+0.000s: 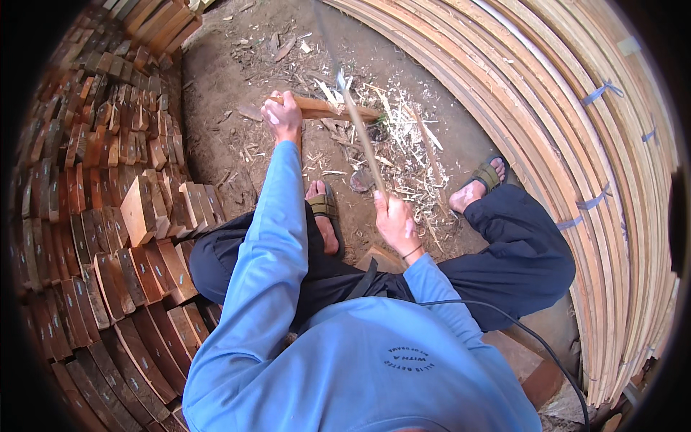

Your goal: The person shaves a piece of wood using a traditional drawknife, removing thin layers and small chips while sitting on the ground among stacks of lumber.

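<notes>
Gripped by its left end, a reddish-brown piece of wood (317, 109) lies in my left hand (281, 115), which is closed around it. Pale slivers stand up along its upper side. My right hand (396, 222) is closed on the lower end of a long-handled tool (365, 140) with a thin wooden shaft. The shaft slants up and left across the wood, toward a bright metal part and a thin blurred dark length beyond. Whether the tool touches the wood, I cannot tell. Wood shavings (414, 162) cover the ground below and right of the wood.
Stacked board ends (108, 216) fill the left side. Long bundled timber strips (554, 108), tied with bluish bands, curve along the right. My sandalled feet (327, 216) rest on the dirt ground (230, 93). A black cable (529, 331) runs from my shirt toward the lower right.
</notes>
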{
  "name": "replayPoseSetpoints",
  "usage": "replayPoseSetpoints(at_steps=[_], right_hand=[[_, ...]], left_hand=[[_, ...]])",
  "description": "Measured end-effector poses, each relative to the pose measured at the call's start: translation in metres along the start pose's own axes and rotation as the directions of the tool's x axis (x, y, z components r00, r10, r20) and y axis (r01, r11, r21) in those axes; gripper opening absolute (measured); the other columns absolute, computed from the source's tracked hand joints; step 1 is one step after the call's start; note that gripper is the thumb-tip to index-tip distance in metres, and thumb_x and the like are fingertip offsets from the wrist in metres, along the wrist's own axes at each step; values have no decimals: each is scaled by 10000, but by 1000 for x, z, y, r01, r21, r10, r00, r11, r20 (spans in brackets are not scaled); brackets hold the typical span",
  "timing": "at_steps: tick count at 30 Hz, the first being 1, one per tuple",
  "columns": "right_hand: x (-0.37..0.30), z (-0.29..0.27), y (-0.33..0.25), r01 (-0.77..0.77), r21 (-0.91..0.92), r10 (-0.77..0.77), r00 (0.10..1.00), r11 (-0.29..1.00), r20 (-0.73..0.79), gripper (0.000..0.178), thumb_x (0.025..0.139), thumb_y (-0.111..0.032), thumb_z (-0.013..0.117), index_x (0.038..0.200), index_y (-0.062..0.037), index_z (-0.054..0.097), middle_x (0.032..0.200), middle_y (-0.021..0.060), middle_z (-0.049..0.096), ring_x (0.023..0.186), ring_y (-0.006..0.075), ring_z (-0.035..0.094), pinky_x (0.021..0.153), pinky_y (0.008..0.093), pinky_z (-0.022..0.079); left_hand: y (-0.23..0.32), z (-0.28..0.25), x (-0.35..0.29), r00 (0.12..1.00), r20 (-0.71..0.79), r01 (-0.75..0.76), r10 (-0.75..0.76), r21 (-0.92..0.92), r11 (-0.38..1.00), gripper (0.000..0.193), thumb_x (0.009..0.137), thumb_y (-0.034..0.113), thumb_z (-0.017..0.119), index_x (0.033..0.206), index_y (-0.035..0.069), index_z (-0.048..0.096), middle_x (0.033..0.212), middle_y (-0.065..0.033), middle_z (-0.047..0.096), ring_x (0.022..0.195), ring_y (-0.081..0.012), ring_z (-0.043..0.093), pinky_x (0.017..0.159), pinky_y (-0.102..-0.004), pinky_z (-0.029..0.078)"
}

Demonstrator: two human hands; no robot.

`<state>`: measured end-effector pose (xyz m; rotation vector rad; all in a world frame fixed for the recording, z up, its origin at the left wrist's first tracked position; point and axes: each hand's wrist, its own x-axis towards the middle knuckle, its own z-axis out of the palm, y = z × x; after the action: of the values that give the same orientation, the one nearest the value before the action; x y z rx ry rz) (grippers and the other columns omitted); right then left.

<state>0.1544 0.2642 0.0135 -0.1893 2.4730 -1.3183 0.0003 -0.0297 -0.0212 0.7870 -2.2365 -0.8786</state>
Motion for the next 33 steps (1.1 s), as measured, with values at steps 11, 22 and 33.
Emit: replayPoseSetpoints(at_steps=[11,22,33], right_hand=[[3,-3,-13,-55,17,55,998,998,10,544,1043,-377,441,821,85,624,724,325,605,744,510,619,675,550,477],[11,8,9,-174,-73,181,978,982,105,517,1046,-368,432,869,63,658,734,304,620,755,488,632,690,526,495],[16,-2,-6,-78,-44,80,996,996,44,454,1047,-319,435,876,51,637,759,287,637,760,487,630,686,544,487]], left_hand=[[-9,3,4,1000,-15,-14,14,-23,1000,337,825,246,544,732,-63,640,711,-306,639,697,-476,642,686,-533,473],[2,4,-1,999,-4,-32,32,-57,998,339,820,229,533,703,-78,615,687,-318,618,674,-469,646,661,-522,467],[-11,6,5,999,10,-34,34,-37,999,357,835,245,523,707,-73,621,713,-323,626,702,-479,640,704,-542,472]])
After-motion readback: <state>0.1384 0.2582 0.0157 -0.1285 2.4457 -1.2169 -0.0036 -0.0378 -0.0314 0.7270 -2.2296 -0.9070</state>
